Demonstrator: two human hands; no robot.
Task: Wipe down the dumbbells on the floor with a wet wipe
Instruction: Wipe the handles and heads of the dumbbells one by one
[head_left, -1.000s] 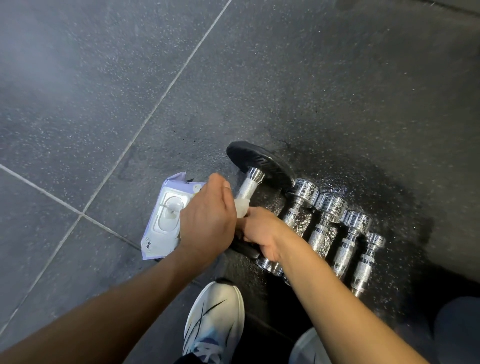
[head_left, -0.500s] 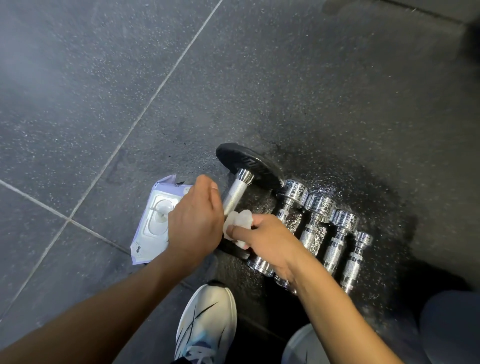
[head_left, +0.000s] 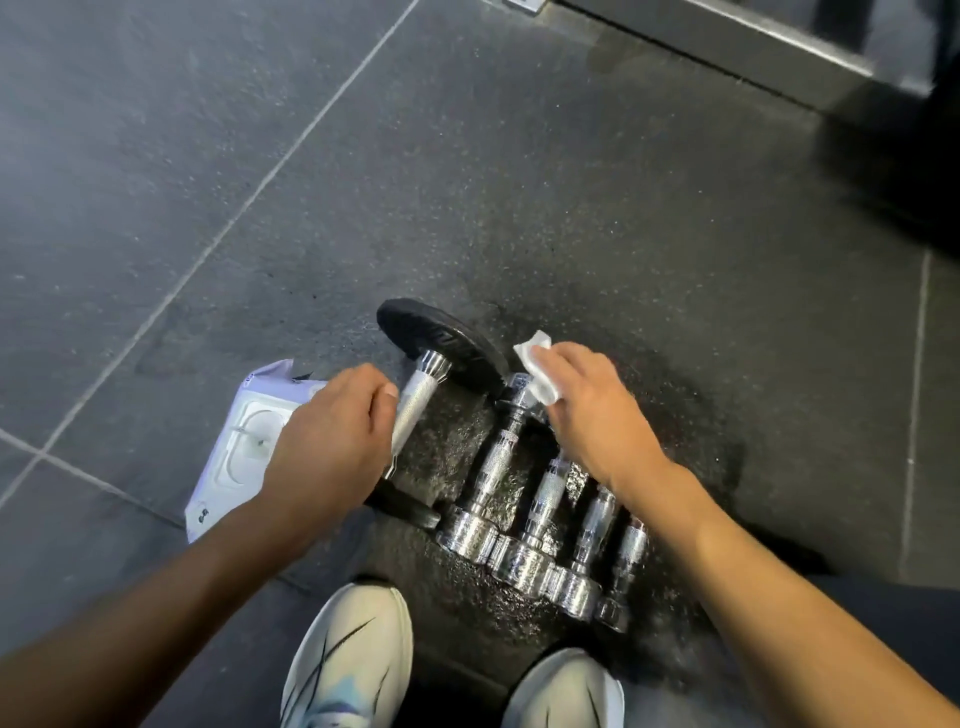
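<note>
Shifted right hand (head_left: 592, 415), pinching wet wipe (head_left: 537, 371), onto chrome dumbbell (head_left: 493, 467) beneath it, steadying black dumbbell (head_left: 415, 405) in curled left hand (head_left: 332, 447). Wrap, twist along handle.

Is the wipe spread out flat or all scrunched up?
Scrunched up: the wet wipe is bunched in the right hand, only crumpled corners poking out.

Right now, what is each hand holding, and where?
Left hand grips the black-plate dumbbell by its knurled handle. Right hand pinches the wet wipe by its near edge.
</note>
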